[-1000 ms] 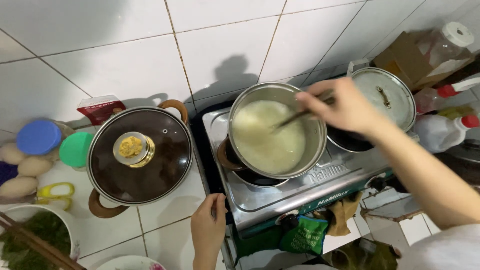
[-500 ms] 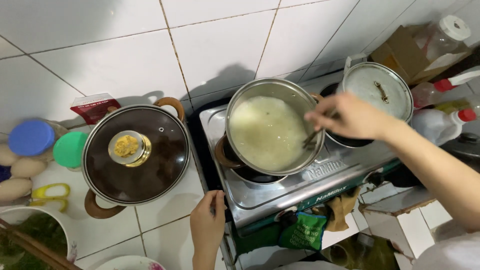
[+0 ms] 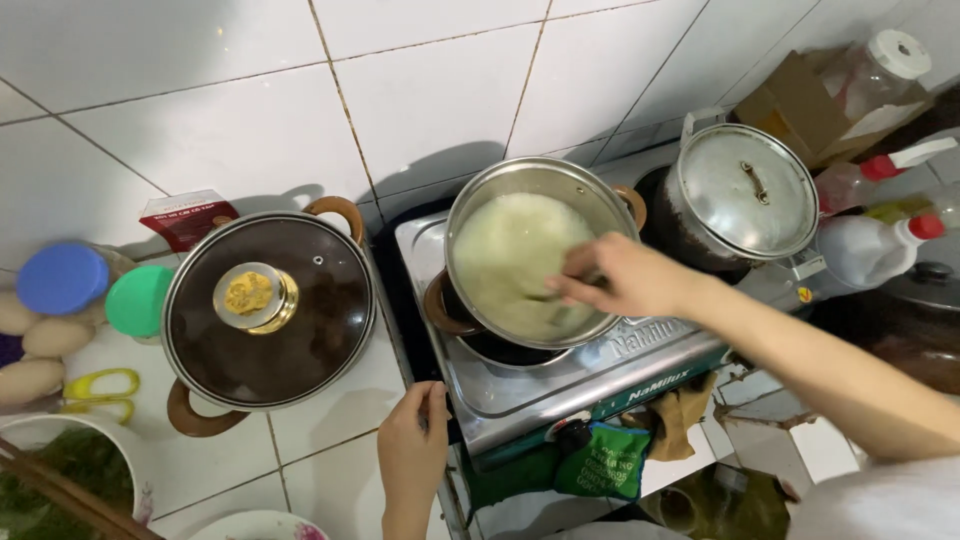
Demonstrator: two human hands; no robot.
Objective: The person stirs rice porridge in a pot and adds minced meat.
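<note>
Right hand point(image 3: 625, 280) closed on a mostly hidden stirring tool | steel pot point(image 3: 540, 250) of pale porridge sits on the stove point(image 3: 560, 375) | left hand point(image 3: 412, 455) loosely curled at stove's edge | stir slowly, keep low.

Bright, even light falls from above and in front, washing the white wall tiles point(image 3: 250, 110) almost to glare. The steel pot point(image 3: 535, 250) and the brown-lidded pot point(image 3: 268, 310) throw soft grey shadows up the wall behind them. The metal lid point(image 3: 745, 190) carries a dull sheen, and the glass lid shows faint reflections. The right hand point(image 3: 625, 278) is slightly motion-blurred. The right edge sinks into dimness, and straight tile lines bow towards the corners.
</note>
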